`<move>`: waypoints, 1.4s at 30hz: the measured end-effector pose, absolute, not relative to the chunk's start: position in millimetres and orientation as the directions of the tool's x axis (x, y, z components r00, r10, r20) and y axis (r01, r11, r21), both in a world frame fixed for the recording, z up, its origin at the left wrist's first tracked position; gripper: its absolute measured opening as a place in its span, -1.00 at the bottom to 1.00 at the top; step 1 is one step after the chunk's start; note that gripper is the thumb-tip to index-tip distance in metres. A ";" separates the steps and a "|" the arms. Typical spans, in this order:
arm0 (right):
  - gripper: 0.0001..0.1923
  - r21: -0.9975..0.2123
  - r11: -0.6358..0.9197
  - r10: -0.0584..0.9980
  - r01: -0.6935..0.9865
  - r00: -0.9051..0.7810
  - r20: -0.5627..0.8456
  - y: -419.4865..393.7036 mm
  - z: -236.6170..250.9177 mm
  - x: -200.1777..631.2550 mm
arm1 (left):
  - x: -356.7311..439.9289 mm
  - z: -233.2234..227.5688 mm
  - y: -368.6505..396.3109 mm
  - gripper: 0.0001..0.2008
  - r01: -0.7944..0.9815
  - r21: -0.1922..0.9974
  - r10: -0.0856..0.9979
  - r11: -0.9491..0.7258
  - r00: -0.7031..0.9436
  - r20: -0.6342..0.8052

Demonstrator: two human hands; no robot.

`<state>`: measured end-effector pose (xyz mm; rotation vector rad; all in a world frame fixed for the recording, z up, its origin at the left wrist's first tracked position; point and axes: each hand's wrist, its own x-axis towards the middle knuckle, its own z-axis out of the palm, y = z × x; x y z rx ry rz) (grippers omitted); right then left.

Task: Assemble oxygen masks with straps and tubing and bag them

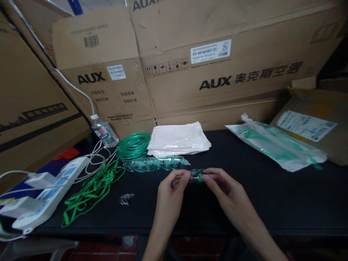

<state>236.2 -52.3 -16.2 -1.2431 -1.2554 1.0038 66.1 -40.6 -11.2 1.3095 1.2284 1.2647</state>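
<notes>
Hands met over the black table (244, 203): we saw left hand (174, 186) and right hand (223, 188) both pinching a small clear-green mask (196, 175) btwn fingertips, held just above the table, near its front edge. Just behind it lay a row of stacked masks (154, 164), w/ green tubing coil (133, 145), white bags (178, 138) and green straps (89, 192) nearby.

Left hand (174, 185) and right hand (220, 185) pinching a clear green mask (197, 175), black table (244, 195), green tubing coil (133, 145)
</notes>
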 end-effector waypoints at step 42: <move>-0.83 -0.994 -0.073 0.993 0.081 -0.089 -0.080 33.2 -16.3 233.0 | 1.2 24.4 30.4 -0.60 0.690 0.361 0.774 -0.628 0.505 0.382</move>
